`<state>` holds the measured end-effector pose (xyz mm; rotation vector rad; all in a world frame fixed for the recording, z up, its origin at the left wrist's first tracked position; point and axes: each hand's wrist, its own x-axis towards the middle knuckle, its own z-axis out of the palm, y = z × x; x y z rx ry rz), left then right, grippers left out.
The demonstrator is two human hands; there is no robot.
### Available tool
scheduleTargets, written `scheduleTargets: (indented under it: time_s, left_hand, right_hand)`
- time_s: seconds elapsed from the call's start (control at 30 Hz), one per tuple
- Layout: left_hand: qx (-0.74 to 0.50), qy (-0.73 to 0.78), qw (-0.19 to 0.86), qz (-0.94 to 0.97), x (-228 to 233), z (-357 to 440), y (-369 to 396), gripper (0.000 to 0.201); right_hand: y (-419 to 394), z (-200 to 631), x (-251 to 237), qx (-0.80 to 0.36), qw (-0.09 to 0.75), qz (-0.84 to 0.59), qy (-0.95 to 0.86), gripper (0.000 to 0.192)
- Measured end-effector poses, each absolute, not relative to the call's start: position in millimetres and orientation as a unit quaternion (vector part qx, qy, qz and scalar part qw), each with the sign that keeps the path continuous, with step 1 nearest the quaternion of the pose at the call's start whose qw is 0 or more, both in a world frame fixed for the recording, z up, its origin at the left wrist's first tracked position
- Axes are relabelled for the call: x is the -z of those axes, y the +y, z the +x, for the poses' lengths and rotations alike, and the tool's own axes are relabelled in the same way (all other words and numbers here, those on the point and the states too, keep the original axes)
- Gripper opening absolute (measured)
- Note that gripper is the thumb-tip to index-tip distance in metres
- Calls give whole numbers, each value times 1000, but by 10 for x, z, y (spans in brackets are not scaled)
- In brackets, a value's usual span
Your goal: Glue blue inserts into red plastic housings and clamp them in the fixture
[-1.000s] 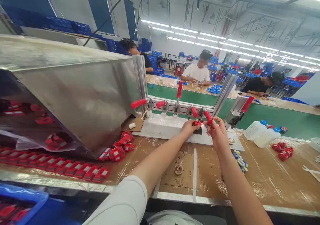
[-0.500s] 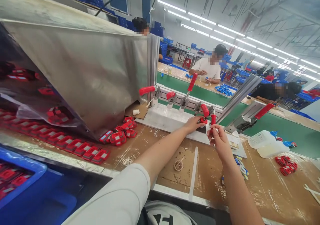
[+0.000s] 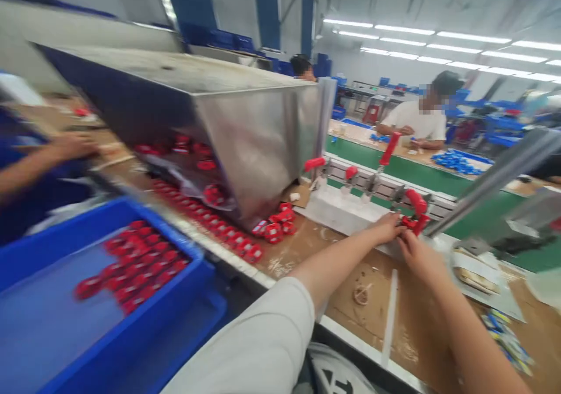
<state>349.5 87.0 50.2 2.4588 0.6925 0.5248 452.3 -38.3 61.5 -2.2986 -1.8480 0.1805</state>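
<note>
My left hand reaches to the row of toggle clamps, its fingers closed on a small red plastic part at the right end of the fixture. Close beside it, my right hand has its fingertips pinched together just below that part; what they hold is hidden and blurred. A red clamp handle rises behind the part, and another red handle slants just above my right fingers. The white fixture base runs to the left under further clamps.
A large metal hopper stands left, with red parts at its mouth. A blue bin of red parts sits lower left. Another person's hand is at far left. Across the green belt, a person handles blue pieces.
The view has swung left, bringing the blue bin and another person's arm into sight. My right fingers have come in closer to the left hand and the red part; the nearby handle leans more.
</note>
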Motion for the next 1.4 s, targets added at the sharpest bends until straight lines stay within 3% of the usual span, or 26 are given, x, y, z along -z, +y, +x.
scheduleTargets:
  time_s: [0.17, 0.27, 0.33, 0.47, 0.53, 0.6, 0.67, 0.8, 0.9, 1.07, 1.23, 1.4]
  left_hand:
    - [-187, 250, 175, 934, -733, 2513, 242, 54]
    - [-275, 196, 54, 940, -812, 1431, -54, 35]
    - [-324, 298, -5, 898, -761, 672, -78, 23]
    - [-306, 517, -86, 795, -427, -431, 93, 29]
    - [-250, 576, -68, 775, -228, -673, 153, 54]
    - [-217, 603, -43, 767, -60, -734, 133, 69]
    - [-218, 603, -29, 767, 61, -674, 19, 67]
    - [-240, 545, 3, 804, 186, -385, -342, 55]
    - [-254, 496, 28, 830, 193, -119, -480, 42]
    - [-224, 446, 41, 865, 77, 254, -219, 44]
    - [-171, 356, 51, 917, -2, 622, 230, 61]
    - [-179, 352, -25, 918, -101, 782, 276, 46]
  right_hand:
    - [-306, 4749, -425, -74, 81, -754, -647, 35]
    - [-531, 4668, -499, -50, 54, -773, -631, 47]
    - [-713, 4435, -599, -5, 90, -774, -627, 50]
    - [-918, 3590, -766, 41, 235, -652, -719, 39]
    - [-926, 3096, -785, 24, 243, -556, -795, 32]
    - [-897, 2651, -748, -4, 214, -493, -843, 26]
    - [-862, 2308, -655, -48, 185, -463, -866, 21]
    - [-841, 1986, -349, -98, 164, -460, -867, 51]
    - [-846, 2001, -124, -104, 162, -473, -860, 50]
    - [-737, 2225, -38, -98, 185, -537, -817, 42]
    - [-565, 2358, -93, -100, 240, -560, -787, 43]
    - [-610, 2367, -42, -81, 271, -543, -791, 42]
